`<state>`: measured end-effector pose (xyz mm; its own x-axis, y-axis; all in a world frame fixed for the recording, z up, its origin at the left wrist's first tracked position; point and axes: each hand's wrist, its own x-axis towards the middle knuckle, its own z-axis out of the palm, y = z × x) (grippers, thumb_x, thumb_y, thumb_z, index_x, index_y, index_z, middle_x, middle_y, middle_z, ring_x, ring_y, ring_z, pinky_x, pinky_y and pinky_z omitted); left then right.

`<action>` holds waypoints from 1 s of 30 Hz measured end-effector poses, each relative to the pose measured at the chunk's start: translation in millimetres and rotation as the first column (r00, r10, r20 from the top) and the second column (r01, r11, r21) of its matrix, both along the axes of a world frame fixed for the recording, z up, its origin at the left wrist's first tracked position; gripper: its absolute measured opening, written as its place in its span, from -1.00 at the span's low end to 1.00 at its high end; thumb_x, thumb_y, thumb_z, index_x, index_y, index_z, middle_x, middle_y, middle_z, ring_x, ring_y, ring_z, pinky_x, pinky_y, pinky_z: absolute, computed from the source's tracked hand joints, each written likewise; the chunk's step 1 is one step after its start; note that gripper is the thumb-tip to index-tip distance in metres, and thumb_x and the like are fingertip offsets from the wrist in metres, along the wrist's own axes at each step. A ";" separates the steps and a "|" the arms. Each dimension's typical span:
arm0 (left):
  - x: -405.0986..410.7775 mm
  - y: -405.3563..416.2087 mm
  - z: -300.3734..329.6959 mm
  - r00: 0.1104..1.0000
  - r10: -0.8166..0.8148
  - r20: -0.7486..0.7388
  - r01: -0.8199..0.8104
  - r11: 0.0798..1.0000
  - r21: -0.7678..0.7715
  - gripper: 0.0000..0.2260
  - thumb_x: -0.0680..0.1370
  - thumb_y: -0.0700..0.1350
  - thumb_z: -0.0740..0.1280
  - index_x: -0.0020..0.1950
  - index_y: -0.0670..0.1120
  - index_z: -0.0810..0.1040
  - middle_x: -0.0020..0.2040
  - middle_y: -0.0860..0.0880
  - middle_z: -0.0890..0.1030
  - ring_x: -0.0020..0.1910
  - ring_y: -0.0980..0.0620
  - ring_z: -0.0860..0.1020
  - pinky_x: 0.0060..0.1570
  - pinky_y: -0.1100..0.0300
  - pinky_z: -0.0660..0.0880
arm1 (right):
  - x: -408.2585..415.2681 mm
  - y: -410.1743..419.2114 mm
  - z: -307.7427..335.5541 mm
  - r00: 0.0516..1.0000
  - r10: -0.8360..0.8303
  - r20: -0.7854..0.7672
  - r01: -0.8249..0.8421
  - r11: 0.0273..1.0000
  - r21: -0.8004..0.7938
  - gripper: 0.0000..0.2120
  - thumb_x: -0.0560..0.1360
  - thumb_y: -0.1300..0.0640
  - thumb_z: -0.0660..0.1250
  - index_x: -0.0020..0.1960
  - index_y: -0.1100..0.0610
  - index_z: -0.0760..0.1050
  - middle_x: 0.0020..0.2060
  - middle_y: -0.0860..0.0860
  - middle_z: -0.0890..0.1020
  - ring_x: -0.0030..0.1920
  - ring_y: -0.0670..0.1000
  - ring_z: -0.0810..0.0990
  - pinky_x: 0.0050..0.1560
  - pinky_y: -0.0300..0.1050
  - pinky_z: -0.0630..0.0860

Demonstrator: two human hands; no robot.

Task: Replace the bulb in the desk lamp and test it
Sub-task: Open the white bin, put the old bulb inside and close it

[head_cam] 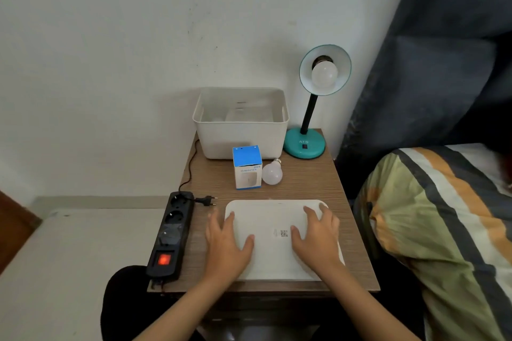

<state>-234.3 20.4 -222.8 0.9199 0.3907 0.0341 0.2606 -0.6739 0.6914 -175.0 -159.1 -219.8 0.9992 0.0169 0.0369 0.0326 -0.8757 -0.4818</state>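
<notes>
A teal desk lamp (304,144) stands at the table's far right corner, with a white bulb (324,74) screwed into its shade, unlit. A second white bulb (272,172) lies loose on the table beside a blue-and-white box (247,167). The lamp's black plug (206,200) lies unplugged next to a black power strip (170,232) whose red switch glows. My left hand (225,241) and my right hand (318,235) rest flat with spread fingers on a white lid (277,219) lying on the near table; neither hand grips anything.
A white plastic bin (241,141) stands open at the back of the small wooden table (349,230), with pale objects inside. A striped pillow (443,230) and dark curtain (443,50) are close on the right. The wall is behind.
</notes>
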 end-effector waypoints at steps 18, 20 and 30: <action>201.9 102.4 92.2 0.955 0.209 0.211 -0.200 0.978 -0.061 -0.21 0.44 0.17 0.35 0.46 -0.21 0.07 0.42 -0.20 0.20 0.41 -0.18 0.22 0.31 -0.05 0.31 | 109.3 54.7 17.1 0.993 0.006 0.121 -0.054 0.918 0.394 -0.50 0.33 0.03 0.51 0.18 0.01 0.37 0.05 -0.01 0.38 -0.06 -0.06 0.45 -0.09 -0.31 0.42; 207.6 102.9 88.8 0.946 0.247 0.211 -0.232 0.968 -0.094 -0.19 0.44 0.17 0.36 0.47 -0.20 0.05 0.43 -0.19 0.19 0.41 -0.16 0.21 0.30 -0.04 0.32 | 112.6 49.9 29.9 0.959 -0.059 0.278 -0.081 0.881 0.466 -0.53 0.32 0.01 0.52 0.12 0.04 0.37 0.01 -0.02 0.44 -0.06 -0.06 0.48 -0.18 -0.37 0.42; 216.2 110.2 78.5 0.936 0.266 0.232 -0.243 0.962 -0.124 -0.19 0.40 0.17 0.40 0.46 -0.20 0.11 0.37 -0.21 0.29 0.37 -0.17 0.27 0.28 -0.02 0.33 | 216.2 103.1 131.0 0.917 0.189 0.352 -0.330 0.855 0.401 -0.57 0.38 0.12 0.42 0.17 0.02 0.32 0.08 0.06 0.33 -0.09 -0.01 0.44 -0.15 -0.28 0.39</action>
